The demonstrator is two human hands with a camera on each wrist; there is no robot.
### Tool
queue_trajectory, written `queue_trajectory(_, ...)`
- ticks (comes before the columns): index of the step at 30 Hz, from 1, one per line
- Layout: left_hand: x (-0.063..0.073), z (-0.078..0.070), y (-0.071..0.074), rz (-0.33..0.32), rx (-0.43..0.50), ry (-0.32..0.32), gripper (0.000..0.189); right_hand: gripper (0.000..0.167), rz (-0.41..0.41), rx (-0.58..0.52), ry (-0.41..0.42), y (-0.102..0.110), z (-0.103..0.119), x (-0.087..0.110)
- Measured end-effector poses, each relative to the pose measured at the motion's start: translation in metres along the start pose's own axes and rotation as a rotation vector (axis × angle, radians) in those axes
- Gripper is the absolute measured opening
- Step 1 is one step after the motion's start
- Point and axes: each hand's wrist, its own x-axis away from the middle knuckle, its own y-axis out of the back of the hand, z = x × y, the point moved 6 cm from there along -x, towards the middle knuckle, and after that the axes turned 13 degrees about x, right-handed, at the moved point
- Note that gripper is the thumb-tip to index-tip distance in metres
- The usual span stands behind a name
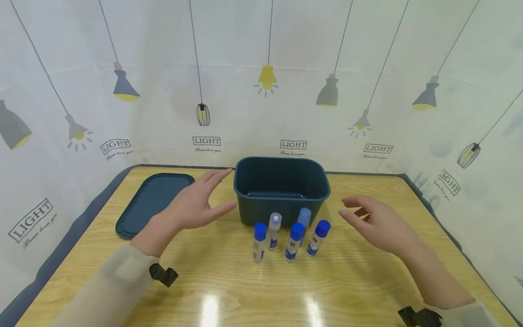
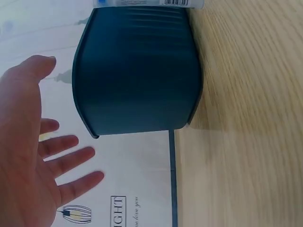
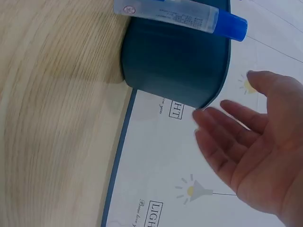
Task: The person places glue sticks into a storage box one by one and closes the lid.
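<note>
A white curtain printed with lamps hangs behind a wooden counter (image 1: 229,290). At the far middle of the counter stands a dark blue bin (image 1: 282,188), open on top, with nothing visible inside; its lid (image 1: 153,202) lies flat to the left. The bin looks like stiff, light plastic with smooth walls that may be a little slippery, so I judge the two short sides under the rim are the best places to take hold. The left hand (image 1: 196,204) is spread wide, fingers straight, just beside the left wall without clearly touching it. The right hand (image 1: 377,225) is also open and relaxed, near the right wall, holding nothing. Five small bottles (image 1: 292,236) stand just before the bin.
</note>
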Motion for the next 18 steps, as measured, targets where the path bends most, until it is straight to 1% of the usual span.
queue_trajectory(2,-0.006,0.002,-0.002,0.003,0.072,0.009,0.088,0.047,-0.013,-0.08,0.003,0.001,0.002,0.001)
queue_trajectory(4,-0.012,0.004,-0.004,0.013,0.135,0.019,0.087,0.039,-0.011,-0.153,0.013,0.0,0.004,0.003)
queue_trajectory(7,-0.023,0.007,-0.008,0.037,0.185,0.037,0.089,0.031,0.015,-0.26,0.059,-0.004,0.01,0.004)
queue_trajectory(9,-0.03,0.009,-0.011,0.053,0.195,0.052,0.091,0.028,0.034,-0.313,0.095,-0.008,0.014,0.005)
queue_trajectory(12,-0.04,0.012,-0.015,0.069,0.202,0.073,0.094,0.027,0.048,-0.352,0.141,-0.014,0.02,0.006)
queue_trajectory(15,-0.044,0.015,-0.018,0.075,0.21,0.095,0.095,0.028,0.062,-0.361,0.151,-0.018,0.024,0.005)
queue_trajectory(18,-0.046,0.018,-0.021,0.078,0.218,0.108,0.094,0.03,0.083,-0.36,0.151,-0.024,0.026,0.004)
